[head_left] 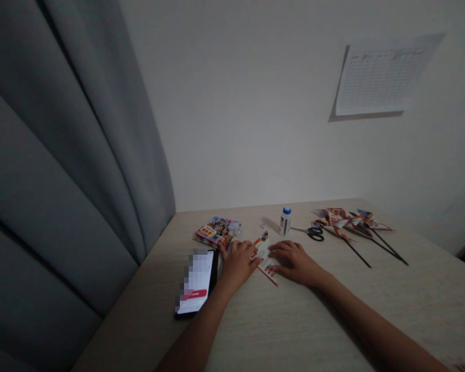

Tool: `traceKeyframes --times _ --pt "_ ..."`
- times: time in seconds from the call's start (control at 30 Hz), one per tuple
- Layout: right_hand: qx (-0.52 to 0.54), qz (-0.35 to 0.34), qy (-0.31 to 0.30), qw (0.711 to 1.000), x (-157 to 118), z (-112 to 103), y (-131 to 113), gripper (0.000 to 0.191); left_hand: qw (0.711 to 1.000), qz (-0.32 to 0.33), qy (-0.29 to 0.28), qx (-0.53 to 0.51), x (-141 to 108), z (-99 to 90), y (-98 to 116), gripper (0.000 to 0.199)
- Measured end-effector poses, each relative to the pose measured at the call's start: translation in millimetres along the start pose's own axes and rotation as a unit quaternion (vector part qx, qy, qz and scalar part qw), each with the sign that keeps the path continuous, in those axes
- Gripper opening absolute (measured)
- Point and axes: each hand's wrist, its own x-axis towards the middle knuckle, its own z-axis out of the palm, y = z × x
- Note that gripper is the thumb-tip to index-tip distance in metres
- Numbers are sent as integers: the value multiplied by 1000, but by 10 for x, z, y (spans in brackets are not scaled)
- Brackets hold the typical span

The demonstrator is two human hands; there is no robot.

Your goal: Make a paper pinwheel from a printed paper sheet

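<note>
A small piece of printed paper (264, 254), white with red and orange print, lies on the table between my hands. My left hand (239, 259) rests over its left side, palm down, with the fingers stretched out and slightly bent. From the other side my right hand (295, 262) touches the paper's right edge, its fingers apart and lying low. Part of the paper is hidden under the fingers. Just beyond my left hand is a stack of colourful printed leaflets (217, 231).
A phone (197, 284) with its screen lit lies left of my left forearm. Farther back are a glue bottle (285, 222) with a blue cap and black-handled scissors (316, 233). Paper pinwheels (339, 219) on dark sticks lie at the right. A grey curtain (81, 129) borders the left.
</note>
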Motion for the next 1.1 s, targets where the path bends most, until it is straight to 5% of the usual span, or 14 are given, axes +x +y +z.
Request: traceKeyframes --times 0.23,0.67,1.0,1.1 --pt "-10 17 21 1000 41 98 35 32 1000 0 -8 -2 1 -38 11 27" --pt "16 -6 -33 999 -6 64 113 78 1000 -1 -5 10 -12 -32 16 30" --pt "32 -22 -27 999 -72 54 105 87 1000 -7 -6 -5 -6 -28 17 30" --pt "71 -18 -2 997 -66 41 128 73 1000 -7 -4 -9 -11 -19 19 32"
